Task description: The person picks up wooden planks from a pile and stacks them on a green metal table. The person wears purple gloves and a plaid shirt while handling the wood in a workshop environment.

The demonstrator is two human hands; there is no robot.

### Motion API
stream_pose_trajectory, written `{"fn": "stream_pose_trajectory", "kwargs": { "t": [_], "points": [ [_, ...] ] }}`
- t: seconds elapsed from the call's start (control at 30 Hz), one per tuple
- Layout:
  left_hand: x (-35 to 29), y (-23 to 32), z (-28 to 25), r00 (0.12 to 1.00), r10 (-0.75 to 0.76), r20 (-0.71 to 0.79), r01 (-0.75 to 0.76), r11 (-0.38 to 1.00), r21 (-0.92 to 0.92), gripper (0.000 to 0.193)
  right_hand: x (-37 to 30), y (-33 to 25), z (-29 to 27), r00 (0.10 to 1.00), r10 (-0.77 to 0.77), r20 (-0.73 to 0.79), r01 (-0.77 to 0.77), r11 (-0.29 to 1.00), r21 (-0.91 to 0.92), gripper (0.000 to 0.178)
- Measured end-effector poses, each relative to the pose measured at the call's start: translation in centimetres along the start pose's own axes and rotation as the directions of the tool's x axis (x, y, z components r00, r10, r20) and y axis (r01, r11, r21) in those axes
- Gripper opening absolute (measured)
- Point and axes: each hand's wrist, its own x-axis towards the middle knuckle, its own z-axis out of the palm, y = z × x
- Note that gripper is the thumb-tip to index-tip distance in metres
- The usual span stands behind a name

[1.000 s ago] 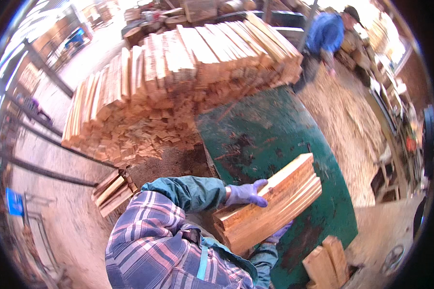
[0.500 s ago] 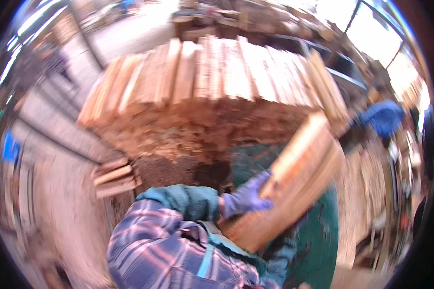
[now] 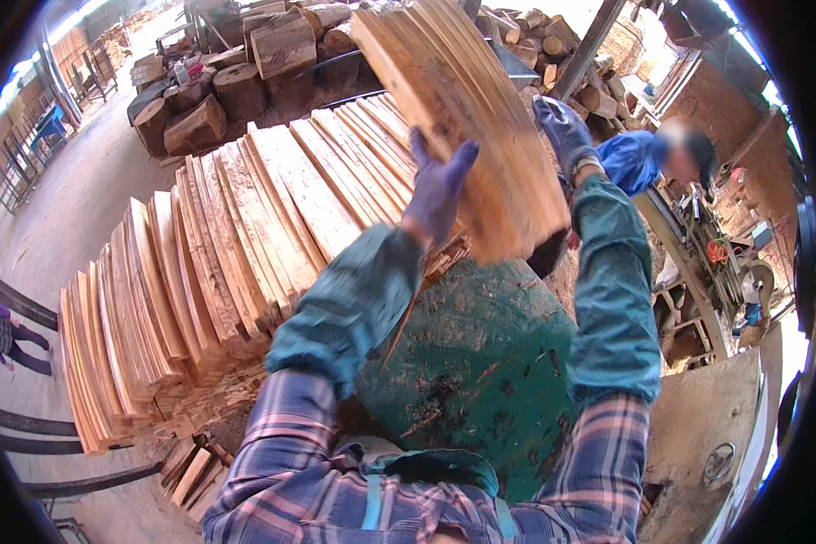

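Note:
A bundle of wooden boards point(image 3: 480, 127) stands tilted between my hands at the right end of a long row of boards point(image 3: 272, 199). My left hand point(image 3: 440, 186), in a purple glove, presses against the bundle's broad near face with thumb and fingers spread across it. On the opposite side, my right hand point(image 3: 567, 136), gloved too, lies along the bundle's right edge, its fingers partly bent. The bundle's lower end is smeared by motion. Below my arms is a green, scuffed surface point(image 3: 480, 354) with bark scraps on it.
Thick logs point(image 3: 190, 127) are piled beyond the row. A person in blue point(image 3: 630, 163) is at the right, near a machine frame point(image 3: 698, 263). Another person point(image 3: 9, 335) shows at the left edge. Small wood offcuts point(image 3: 190, 476) lie at lower left.
The bundle has moved up and away from my body to the row's end. My right hand, hidden before, now shows at its right side. The view has turned rightward.

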Motion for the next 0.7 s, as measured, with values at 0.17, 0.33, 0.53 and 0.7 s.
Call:
{"fn": "stream_pose_trajectory", "kwargs": {
  "t": [0.17, 0.33, 0.53, 0.7],
  "points": [
    [0.6, -8.1, -0.8, 0.691, -0.066, 0.720, -0.346, 0.844, 0.410, 0.013, -9.8, 12.8, 4.6, 0.816, -0.445, 0.369, 0.576, 0.577, -0.579, 0.035],
    [-18.0, -14.2, -5.4, 0.640, -0.659, 0.396, 0.245, 0.663, 0.708, 0.023, -29.7, 21.3, 15.8, 0.735, 0.263, 0.625, 0.259, 0.743, -0.618, 0.039],
    [-26.5, -16.6, -14.4, 0.508, -0.787, 0.351, 0.198, 0.503, 0.841, 0.045, -39.7, 22.0, 23.1, 0.686, 0.295, 0.665, 0.246, 0.766, -0.594, 0.045],
    [-25.5, -14.6, -12.7, 0.505, -0.835, 0.220, 0.033, 0.273, 0.962, 0.043, -42.8, 21.7, 24.2, 0.723, -0.055, 0.689, 0.462, 0.780, -0.422, 0.052]
  ]
}}
